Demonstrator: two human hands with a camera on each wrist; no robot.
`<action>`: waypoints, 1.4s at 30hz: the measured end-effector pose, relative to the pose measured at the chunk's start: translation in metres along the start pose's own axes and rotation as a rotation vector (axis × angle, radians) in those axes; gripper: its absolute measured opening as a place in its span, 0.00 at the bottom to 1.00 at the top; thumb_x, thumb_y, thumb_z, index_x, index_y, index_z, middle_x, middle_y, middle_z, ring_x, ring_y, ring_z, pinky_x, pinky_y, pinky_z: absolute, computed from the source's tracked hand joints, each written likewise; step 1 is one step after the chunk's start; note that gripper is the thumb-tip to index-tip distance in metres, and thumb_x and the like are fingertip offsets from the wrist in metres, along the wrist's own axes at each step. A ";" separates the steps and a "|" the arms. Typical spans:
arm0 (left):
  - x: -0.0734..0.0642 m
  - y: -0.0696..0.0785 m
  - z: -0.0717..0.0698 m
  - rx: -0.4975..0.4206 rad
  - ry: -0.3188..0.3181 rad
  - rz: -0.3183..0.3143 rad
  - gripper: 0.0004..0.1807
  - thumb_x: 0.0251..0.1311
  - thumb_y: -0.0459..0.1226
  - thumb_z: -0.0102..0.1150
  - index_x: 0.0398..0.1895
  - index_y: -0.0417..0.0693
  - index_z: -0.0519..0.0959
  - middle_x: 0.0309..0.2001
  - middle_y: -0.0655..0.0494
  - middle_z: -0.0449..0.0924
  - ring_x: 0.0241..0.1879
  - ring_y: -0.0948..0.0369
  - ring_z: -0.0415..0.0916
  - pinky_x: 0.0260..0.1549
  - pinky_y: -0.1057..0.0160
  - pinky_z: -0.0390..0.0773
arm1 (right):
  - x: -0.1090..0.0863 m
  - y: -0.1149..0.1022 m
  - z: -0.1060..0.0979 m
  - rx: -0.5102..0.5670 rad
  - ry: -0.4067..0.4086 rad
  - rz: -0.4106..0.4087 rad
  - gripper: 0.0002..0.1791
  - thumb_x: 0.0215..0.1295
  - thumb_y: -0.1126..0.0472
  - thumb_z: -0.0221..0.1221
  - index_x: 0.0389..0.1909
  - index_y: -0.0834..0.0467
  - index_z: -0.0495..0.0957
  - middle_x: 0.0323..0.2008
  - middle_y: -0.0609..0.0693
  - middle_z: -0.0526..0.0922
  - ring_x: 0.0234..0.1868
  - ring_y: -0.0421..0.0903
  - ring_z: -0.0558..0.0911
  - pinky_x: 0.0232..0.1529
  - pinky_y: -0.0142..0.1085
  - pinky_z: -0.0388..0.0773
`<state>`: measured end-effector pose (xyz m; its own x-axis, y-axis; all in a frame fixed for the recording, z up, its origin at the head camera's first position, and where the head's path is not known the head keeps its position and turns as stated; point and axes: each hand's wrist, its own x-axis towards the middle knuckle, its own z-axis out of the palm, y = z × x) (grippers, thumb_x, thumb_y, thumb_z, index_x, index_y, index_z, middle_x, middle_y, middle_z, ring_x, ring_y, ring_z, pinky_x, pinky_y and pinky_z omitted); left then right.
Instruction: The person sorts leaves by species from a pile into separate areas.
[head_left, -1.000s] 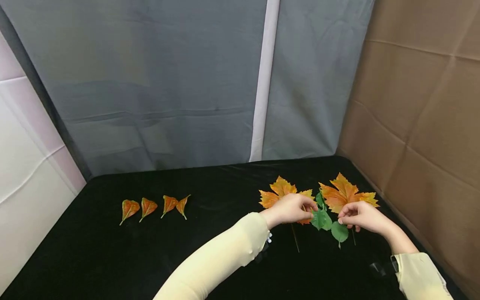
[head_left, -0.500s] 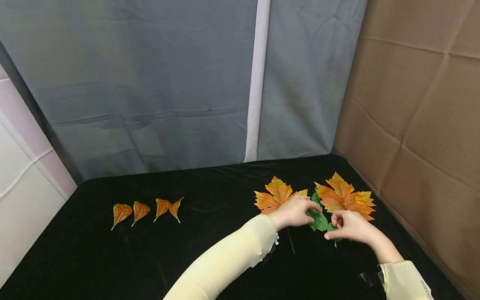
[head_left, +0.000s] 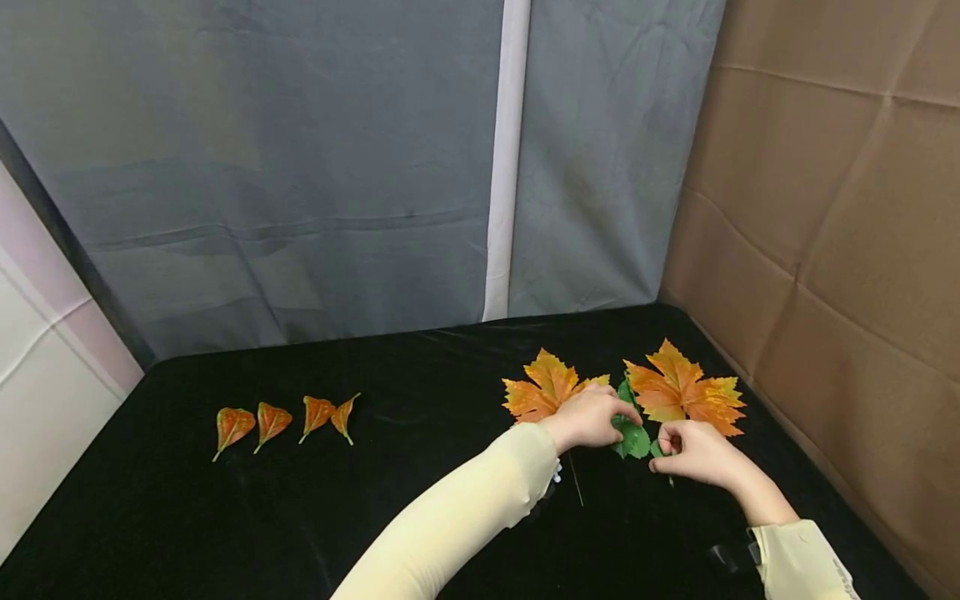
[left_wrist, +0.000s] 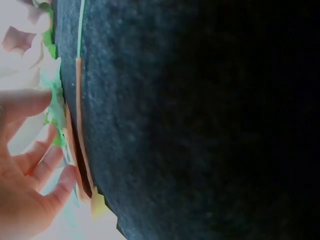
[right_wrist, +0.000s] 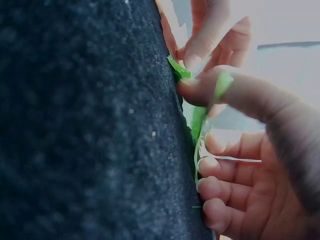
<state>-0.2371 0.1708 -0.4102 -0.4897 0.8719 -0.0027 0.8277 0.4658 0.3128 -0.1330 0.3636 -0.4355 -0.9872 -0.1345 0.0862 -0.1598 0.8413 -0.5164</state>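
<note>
In the head view two orange maple leaves lie on the black cloth, the left maple leaf (head_left: 549, 382) partly under my left hand (head_left: 588, 418). The right maple leaf (head_left: 681, 392) spreads just behind my right hand (head_left: 701, 454). Between the hands sits a green leaf (head_left: 634, 442); my left thumb and fingertips touch its left side, spread apart. My right hand pinches a small green leaf (head_left: 656, 448), mostly covered by the fingers. In the right wrist view its green blade (right_wrist: 199, 117) shows between thumb and fingers. Another green leaf (head_left: 624, 390) peeks out behind.
Several small orange leaves (head_left: 273, 421) lie in a row at the left on the black cloth (head_left: 420, 400). A thin stem (head_left: 576, 482) sticks out below my left hand. A grey curtain (head_left: 337, 167) stands behind, a brown cloth wall (head_left: 817, 208) to the right.
My right hand has come down and left onto the small green leaf, covering most of it. My left hand has stayed at the larger green leaf. The head view has shifted slightly.
</note>
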 end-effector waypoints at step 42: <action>-0.007 -0.033 -0.027 -0.349 0.078 0.101 0.07 0.59 0.33 0.66 0.37 0.47 0.77 0.29 0.62 0.77 0.29 0.68 0.71 0.32 0.73 0.70 | -0.003 0.013 0.004 0.829 0.130 0.264 0.30 0.67 0.69 0.56 0.65 0.73 0.56 0.31 0.50 0.79 0.25 0.43 0.80 0.29 0.36 0.81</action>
<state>-0.2684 0.1447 -0.3951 -0.4407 0.8906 0.1128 0.7364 0.2867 0.6128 -0.1322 0.3732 -0.4459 -0.9921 0.1138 -0.0536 0.0735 0.1786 -0.9812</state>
